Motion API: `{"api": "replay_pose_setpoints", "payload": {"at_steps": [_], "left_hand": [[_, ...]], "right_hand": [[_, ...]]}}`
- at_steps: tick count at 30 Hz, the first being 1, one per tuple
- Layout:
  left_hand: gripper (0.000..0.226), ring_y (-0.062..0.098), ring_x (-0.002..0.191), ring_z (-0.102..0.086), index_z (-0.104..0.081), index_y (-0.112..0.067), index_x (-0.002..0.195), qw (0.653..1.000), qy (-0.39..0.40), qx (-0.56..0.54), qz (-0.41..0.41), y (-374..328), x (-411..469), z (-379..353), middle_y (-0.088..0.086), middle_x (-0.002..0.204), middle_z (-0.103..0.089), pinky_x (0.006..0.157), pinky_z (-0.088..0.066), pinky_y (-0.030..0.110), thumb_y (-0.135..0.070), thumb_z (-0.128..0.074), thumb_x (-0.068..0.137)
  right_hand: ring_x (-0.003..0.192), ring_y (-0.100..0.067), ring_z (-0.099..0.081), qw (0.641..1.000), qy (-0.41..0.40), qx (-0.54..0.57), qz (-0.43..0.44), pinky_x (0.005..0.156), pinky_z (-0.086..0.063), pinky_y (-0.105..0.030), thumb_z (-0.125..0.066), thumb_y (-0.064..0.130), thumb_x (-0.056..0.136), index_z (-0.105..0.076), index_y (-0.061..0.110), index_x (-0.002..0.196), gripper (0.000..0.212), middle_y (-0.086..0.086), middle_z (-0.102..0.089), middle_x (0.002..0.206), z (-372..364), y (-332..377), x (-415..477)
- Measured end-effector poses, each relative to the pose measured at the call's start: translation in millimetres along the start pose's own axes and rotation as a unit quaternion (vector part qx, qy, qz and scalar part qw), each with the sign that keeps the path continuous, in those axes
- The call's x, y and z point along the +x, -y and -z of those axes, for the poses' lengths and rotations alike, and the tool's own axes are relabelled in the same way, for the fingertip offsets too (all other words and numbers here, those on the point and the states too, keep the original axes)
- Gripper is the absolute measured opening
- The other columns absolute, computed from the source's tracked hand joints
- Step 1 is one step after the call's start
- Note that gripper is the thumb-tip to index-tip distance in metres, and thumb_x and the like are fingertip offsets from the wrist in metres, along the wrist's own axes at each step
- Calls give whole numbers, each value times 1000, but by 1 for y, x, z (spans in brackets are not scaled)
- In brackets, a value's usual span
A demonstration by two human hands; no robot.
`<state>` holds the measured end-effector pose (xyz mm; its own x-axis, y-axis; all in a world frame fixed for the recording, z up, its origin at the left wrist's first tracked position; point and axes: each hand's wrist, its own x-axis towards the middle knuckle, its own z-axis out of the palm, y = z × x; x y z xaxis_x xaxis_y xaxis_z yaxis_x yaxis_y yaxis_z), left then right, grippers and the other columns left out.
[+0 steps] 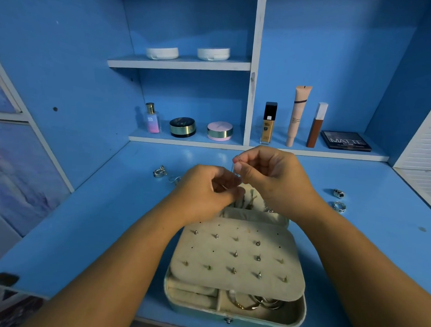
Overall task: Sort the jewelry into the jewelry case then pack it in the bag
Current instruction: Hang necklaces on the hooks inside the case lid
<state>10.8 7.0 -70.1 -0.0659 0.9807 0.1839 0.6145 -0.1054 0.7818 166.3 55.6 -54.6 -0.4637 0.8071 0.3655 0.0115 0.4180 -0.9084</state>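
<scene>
Pinching a small jewelry piece (239, 159) between fingertips of my left hand (208, 191) and right hand (270, 176), above the open jewelry case (292, 321).

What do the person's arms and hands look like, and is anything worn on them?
Both forearms are bare, with no sleeves in view. The left hand and the right hand show no watch, bracelet or ring on their visible parts.

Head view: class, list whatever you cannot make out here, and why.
The small piece pinched between left hand and right hand: tiny, blurred, partly under fingers.
The jewelry case rear section: behind both hands.
Under earring panel: compartments mostly covered by it.
No bag in view.
</scene>
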Motion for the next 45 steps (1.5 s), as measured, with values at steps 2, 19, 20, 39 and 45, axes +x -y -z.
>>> {"api": "replay_pose_setpoints", "payload": {"at_steps": [2, 19, 20, 39, 45], "left_hand": [[5, 2, 72, -68, -73, -28, 90, 999, -32, -13, 1, 2, 2, -1, -10, 78, -73, 66, -50, 18, -29, -72, 85], [16, -8, 60, -58, -71, -26, 88, 986, 63, 153, 11, 7, 2, 16, -13, 68, -66, 59, -44, 9, -33, -80, 76], [21, -7, 62, -59, -66, -28, 93, 987, 64, 144, 13, 7, 1, 16, -12, 72, -68, 64, -47, 14, -33, -79, 77], [32, -3, 70, -63, -65, -37, 99, 997, -45, 55, 26, 11, -2, 13, -14, 79, -70, 68, -47, 22, -32, -82, 73], [23, -5, 69, -65, -68, -40, 77, 999, 8, 35, -18, 7, -1, 14, -20, 74, -71, 71, -50, 16, -19, -74, 82]], "right_hand": [[63, -3, -60, 1000, -4, -6, 0, 62, -48, -12, -69, 12, 85, -68, 14, 85, 3, 2, -67, 72, -1, 0, 0], [68, 0, -56, 971, -6, -238, -3, 58, -42, -8, -65, 25, 88, -68, 30, 85, 7, 16, -65, 76, -8, -22, 17], [66, 3, -55, 968, 3, -250, -5, 57, -41, -6, -65, 24, 88, -68, 30, 85, 7, 16, -65, 74, -8, -24, 18], [62, 6, -52, 975, -24, -204, 90, 56, -38, -6, -63, 24, 90, -65, 26, 87, 4, 20, -55, 72, -7, 1, 6], [76, -1, -54, 972, -53, -191, 124, 62, -42, -11, -64, 23, 89, -64, 30, 87, 7, 15, -64, 83, -7, 0, 6]]}}
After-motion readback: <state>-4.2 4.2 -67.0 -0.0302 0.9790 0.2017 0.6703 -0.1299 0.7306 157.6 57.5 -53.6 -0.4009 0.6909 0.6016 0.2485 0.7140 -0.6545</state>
